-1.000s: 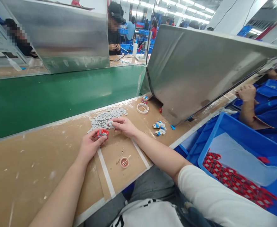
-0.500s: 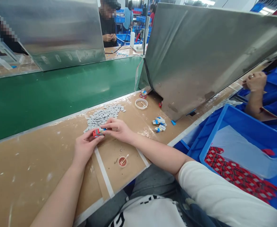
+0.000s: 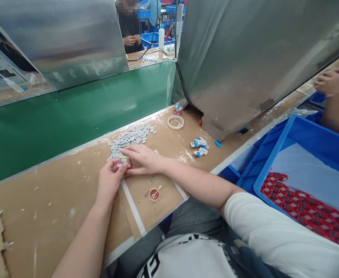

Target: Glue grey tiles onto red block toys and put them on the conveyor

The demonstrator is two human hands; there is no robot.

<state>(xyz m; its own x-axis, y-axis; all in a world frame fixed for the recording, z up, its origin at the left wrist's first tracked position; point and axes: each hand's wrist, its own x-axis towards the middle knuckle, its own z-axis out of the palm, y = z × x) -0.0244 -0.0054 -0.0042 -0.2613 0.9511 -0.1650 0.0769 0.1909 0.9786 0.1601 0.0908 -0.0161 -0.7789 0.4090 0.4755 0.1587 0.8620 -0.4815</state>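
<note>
While the left hand [image 3: 109, 180] pinches the small red plastic part [image 3: 123, 163] and the right hand's [image 3: 145, 159] fingers press flat on it, a slip could scatter the grey chip pile [image 3: 129, 139] just beyond the fingers.

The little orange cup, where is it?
In the head view, the little orange cup sits on the brown bench, just below the right hand.

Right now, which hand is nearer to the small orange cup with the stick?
Right. The right hand lies just above the small orange cup; the left hand, holding the red part, is farther off to its left.
</note>
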